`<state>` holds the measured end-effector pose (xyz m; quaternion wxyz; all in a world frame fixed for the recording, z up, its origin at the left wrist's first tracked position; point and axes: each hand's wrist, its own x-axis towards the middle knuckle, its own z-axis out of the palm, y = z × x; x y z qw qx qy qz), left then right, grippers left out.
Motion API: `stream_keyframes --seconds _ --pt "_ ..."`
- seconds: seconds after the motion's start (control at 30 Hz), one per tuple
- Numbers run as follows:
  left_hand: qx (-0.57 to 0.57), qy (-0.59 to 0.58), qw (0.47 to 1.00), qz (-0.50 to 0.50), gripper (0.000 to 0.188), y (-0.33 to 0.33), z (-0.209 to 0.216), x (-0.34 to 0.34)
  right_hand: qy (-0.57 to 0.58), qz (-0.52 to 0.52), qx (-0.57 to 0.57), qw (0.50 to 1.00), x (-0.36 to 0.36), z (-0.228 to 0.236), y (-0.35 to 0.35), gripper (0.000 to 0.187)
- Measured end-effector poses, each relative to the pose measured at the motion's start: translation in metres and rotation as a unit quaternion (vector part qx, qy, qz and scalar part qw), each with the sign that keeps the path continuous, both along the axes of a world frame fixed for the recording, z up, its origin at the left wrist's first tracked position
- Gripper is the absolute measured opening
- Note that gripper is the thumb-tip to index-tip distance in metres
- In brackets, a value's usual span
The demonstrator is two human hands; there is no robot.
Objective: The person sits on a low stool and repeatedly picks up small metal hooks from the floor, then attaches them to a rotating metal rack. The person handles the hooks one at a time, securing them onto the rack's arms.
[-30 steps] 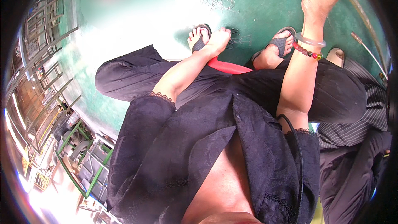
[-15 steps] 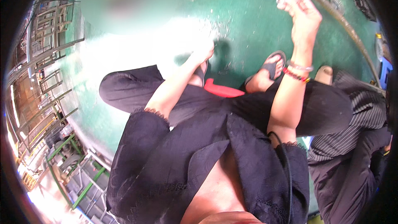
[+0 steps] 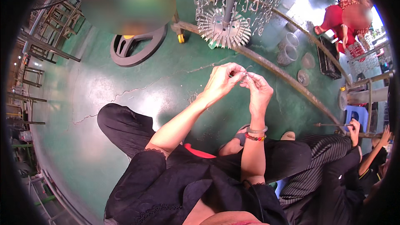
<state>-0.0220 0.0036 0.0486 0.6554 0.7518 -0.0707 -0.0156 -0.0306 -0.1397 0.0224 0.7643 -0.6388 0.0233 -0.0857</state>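
Observation:
My left hand (image 3: 224, 81) and my right hand (image 3: 259, 93) meet at the fingertips above the green floor, in front of my knees. Both are closed in a pinch. Between them is a small, thin, curved wire piece (image 3: 249, 69), mostly covered by the fingers; its exact kind is too small to tell. A bangle (image 3: 257, 129) and a beaded bracelet (image 3: 255, 137) circle my right wrist. Beyond my hands hang several chains of metal links (image 3: 254, 6) around a grey post, above a toothed metal disc (image 3: 225, 29).
A rusty pipe (image 3: 283, 77) crosses to the right of my hands. A grey spoked wheel (image 3: 146, 50) lies far left. Clear cups (image 3: 287, 54), a black crate (image 3: 328, 60) and a blue stool (image 3: 357, 116) stand right. A co-worker's hand (image 3: 354, 131) holds a thin rod close by.
My hands, apart before, are now together at the fingertips. The view has tilted up, bringing the hanging chains, toothed disc and other people into sight.

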Motion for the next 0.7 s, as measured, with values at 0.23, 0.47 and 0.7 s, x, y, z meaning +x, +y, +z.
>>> stream_keyframes --seconds 0.23,0.47,0.7 --pt "0.021 -0.098 0.99 0.095 0.018 0.002 0.015 0.001 -0.077 -0.013 -0.019 0.997 0.008 0.026 0.017 0.012" --pt "-0.136 -0.063 0.985 0.084 0.016 0.002 0.022 0.003 -0.154 0.02 -0.047 0.987 0.014 0.043 0.023 0.014" --pt "-0.215 -0.071 0.973 0.053 0.015 -0.001 0.034 0.019 -0.161 -0.093 -0.11 0.976 0.057 0.063 0.014 0.028"
